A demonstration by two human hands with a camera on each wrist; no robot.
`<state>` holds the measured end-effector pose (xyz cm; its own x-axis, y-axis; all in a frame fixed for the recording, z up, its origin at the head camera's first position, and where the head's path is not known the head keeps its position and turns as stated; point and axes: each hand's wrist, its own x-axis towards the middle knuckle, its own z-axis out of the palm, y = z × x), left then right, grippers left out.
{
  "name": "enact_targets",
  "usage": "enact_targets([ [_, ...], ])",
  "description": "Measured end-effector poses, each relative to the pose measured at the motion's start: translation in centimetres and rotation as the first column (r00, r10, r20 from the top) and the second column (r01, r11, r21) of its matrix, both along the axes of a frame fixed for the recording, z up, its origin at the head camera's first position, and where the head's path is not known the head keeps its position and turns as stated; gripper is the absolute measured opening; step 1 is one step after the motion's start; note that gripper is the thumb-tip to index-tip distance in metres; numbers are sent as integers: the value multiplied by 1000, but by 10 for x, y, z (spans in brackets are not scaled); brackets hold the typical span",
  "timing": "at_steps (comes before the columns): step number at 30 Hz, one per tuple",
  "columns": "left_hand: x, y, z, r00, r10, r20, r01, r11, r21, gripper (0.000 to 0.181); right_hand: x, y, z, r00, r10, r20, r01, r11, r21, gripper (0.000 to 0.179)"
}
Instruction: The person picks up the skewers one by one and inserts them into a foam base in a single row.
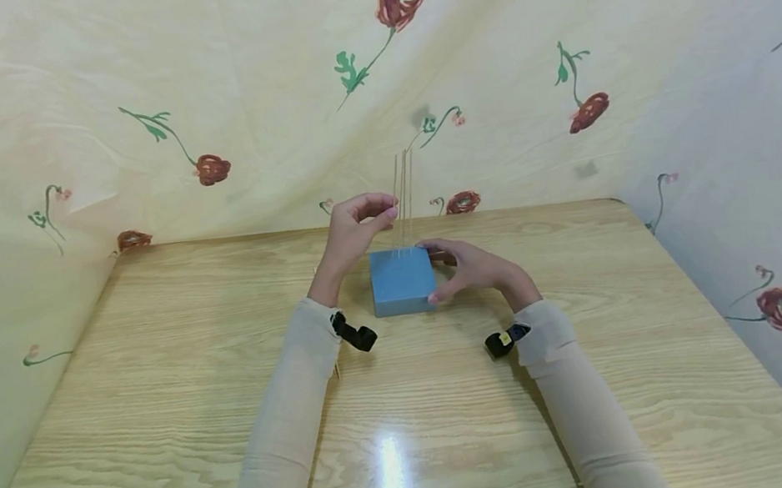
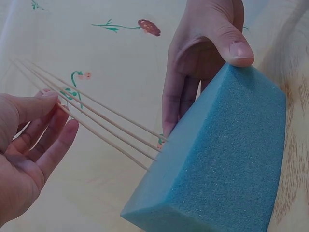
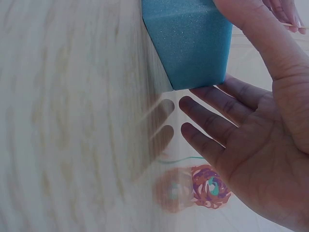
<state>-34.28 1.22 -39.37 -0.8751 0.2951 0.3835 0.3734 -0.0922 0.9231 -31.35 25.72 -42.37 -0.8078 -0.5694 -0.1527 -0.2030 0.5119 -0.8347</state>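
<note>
A blue foam block (image 1: 402, 280) sits on the wooden table. Several thin wooden skewers (image 2: 116, 125) stand up from its top face, near the far edge. With thumb and fingertips, my left hand (image 1: 361, 227) pinches one skewer partway up; its other fingers are loosely bent in the left wrist view. My right hand (image 1: 473, 265) holds the block's right side, thumb at the near corner and fingers toward the far corner. In the right wrist view, two lower fingers of the right hand (image 3: 256, 140) extend off the foam.
More thin sticks (image 1: 337, 370) lie on the table (image 1: 158, 414), partly hidden beneath the left forearm. A flowered cloth (image 1: 276, 84) hangs behind the table and along both sides. Each wrist wears a small black camera (image 1: 357, 335).
</note>
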Motion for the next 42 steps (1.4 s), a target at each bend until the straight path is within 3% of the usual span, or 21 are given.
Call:
enact_targets([
  [27,3,5,1,998,62,-17,-63,998,-9,21,3,0,1,1000,0,1,0,1000,-3,99],
  [42,2,5,-1,997,70,-17,-69,997,43,22,2,0,1,1000,-4,3,4,1000,1,99],
])
